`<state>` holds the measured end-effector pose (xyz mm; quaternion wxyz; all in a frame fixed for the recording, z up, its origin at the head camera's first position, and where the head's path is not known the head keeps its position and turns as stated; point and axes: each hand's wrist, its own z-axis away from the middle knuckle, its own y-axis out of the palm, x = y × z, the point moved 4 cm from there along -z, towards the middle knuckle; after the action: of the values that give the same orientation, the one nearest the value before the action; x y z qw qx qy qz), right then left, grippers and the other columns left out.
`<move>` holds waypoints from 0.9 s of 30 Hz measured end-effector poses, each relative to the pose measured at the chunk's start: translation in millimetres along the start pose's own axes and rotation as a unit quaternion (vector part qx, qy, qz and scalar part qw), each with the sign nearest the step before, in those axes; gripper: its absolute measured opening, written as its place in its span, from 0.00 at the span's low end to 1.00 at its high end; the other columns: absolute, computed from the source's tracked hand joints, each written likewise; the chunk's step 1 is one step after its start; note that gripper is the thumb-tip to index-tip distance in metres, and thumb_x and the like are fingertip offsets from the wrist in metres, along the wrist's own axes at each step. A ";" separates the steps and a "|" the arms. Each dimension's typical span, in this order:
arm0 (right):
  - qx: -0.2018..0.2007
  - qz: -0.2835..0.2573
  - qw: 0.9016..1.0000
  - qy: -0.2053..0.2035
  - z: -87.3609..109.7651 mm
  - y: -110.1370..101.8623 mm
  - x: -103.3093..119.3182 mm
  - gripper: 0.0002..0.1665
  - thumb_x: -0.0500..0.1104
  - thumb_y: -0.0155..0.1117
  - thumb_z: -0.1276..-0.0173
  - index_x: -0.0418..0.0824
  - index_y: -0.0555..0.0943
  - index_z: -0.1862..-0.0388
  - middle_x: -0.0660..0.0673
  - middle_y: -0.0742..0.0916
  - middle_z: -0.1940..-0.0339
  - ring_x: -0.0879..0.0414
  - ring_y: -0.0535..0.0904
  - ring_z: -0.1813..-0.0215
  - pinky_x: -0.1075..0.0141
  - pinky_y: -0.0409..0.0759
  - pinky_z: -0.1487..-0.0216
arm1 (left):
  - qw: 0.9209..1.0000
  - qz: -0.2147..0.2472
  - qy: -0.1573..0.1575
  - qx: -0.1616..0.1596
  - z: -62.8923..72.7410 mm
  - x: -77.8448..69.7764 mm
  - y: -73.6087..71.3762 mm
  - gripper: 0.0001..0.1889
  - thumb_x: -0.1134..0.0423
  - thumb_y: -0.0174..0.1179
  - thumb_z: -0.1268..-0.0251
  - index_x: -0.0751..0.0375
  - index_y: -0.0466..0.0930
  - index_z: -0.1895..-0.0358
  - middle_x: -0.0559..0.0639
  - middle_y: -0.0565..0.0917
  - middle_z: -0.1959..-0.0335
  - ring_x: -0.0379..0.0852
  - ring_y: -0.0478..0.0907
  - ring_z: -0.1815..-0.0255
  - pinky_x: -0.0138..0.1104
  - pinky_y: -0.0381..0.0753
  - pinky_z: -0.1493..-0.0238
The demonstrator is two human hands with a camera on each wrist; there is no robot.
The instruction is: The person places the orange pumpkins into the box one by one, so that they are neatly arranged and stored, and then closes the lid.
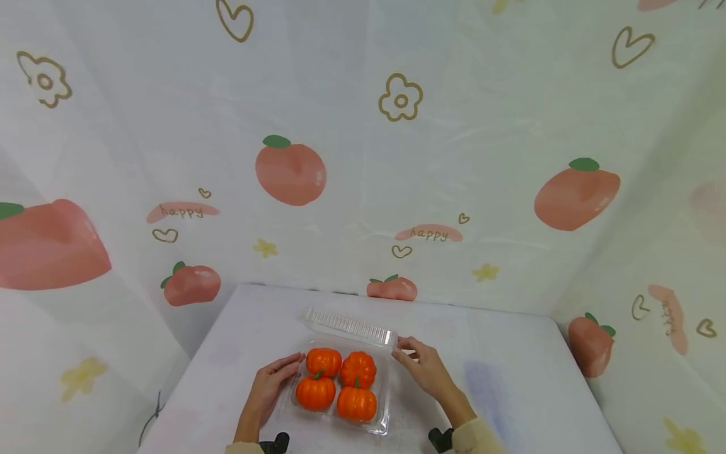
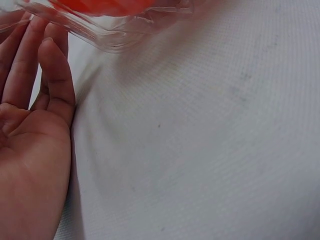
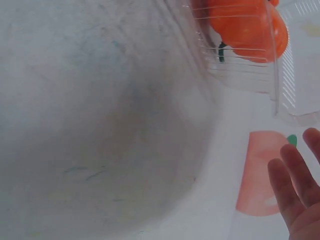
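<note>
Orange toy pumpkins, several of them with green stems, sit in a clear plastic clamshell box on the table. Its ridged clear lid is hinged up at the far side. My left hand lies along the box's left side, fingers extended with the tips at its wall; the left wrist view shows the palm facing the box. At the lid's right corner, my right hand pinches the edge between thumb and forefinger. The right wrist view shows its other fingers loosely spread below that corner.
A white cloth covers the table, with a faint bluish patch at the right. Behind and beside it hangs a white curtain printed with peaches, flowers and hearts. A thin dark cord hangs by the table's left edge.
</note>
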<state>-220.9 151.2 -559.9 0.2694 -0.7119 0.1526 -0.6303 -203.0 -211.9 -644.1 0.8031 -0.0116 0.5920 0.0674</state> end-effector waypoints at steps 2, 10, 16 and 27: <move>0.003 0.004 1.000 -0.010 2.8 0.8 -0.5 0.15 0.57 0.64 0.27 0.53 0.84 0.49 0.48 0.90 0.45 0.51 0.85 0.44 0.59 0.85 0.45 | 1.000 -0.006 0.000 0.000 0.6 0.9 -0.2 0.28 0.54 0.70 0.36 0.65 0.81 0.36 0.48 0.88 0.42 0.26 0.83 0.48 0.21 0.82 0.48; 0.031 0.029 0.999 -0.023 12.8 5.1 -5.2 0.18 0.58 0.64 0.27 0.53 0.82 0.43 0.50 0.88 0.39 0.49 0.84 0.41 0.53 0.85 0.42 | 1.000 0.018 0.002 -0.001 1.3 0.1 -0.2 0.25 0.59 0.66 0.32 0.68 0.80 0.37 0.48 0.89 0.44 0.29 0.85 0.49 0.24 0.83 0.49; 0.046 0.035 0.998 -0.032 19.8 8.8 -8.2 0.17 0.58 0.66 0.29 0.55 0.81 0.45 0.52 0.86 0.35 0.51 0.84 0.39 0.56 0.84 0.41 | 1.000 0.009 0.007 -0.010 1.7 -0.9 -0.6 0.21 0.60 0.65 0.30 0.73 0.82 0.43 0.46 0.89 0.50 0.32 0.84 0.54 0.23 0.83 0.51; 0.077 0.054 0.994 -0.054 33.7 20.2 -20.2 0.41 0.61 0.67 0.31 0.51 0.69 0.24 0.52 0.87 0.42 0.48 0.84 0.40 0.59 0.84 0.43 | 1.000 -0.028 0.002 0.009 4.8 -1.1 -2.3 0.33 0.42 0.50 0.21 0.69 0.75 0.32 0.59 0.79 0.31 0.58 0.63 0.20 0.49 0.65 0.22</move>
<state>-188.7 152.6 -590.0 0.3648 -0.7127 0.1267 -0.5856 -198.5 -213.8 -641.7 0.8037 -0.0211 0.5934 0.0391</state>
